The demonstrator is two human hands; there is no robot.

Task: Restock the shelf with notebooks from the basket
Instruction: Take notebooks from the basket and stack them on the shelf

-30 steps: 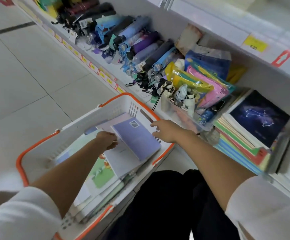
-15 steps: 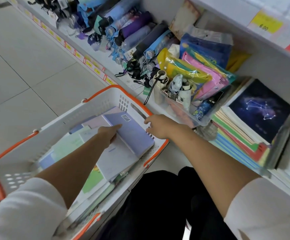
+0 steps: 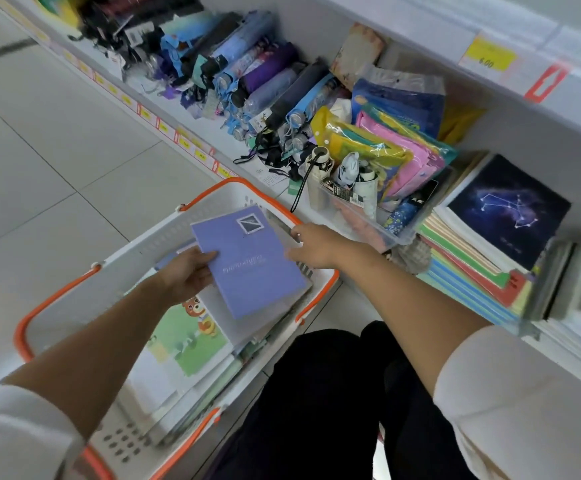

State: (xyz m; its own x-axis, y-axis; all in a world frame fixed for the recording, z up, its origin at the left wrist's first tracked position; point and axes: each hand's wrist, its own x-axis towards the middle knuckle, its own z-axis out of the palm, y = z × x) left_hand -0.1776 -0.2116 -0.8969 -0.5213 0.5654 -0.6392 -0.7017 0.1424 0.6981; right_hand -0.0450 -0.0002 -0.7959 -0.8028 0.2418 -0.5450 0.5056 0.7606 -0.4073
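Pinching its nine-o'clock edge, thumb on top, the left hand (image 3: 190,275) holds the lilac soft-cover notebook (image 3: 251,261) tilted over the white plastic basket with orange handles (image 3: 143,242). The right hand (image 3: 313,245), fingers loose, touches its three-o'clock edge. Held one-sided, it could sag and slip before reaching the shelf's coloured notebook stack (image 3: 472,268) at three o'clock.

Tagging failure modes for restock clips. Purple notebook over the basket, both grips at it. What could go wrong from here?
1. The left grip holds the purple notebook by one edge only; it could slip back into the basket if the right grip misses its far edge.
2. The shelf stack sits slanted, a dark star notebook on top; one more may slide off.
3. The clear bin sits beside that stack and could get bumped.
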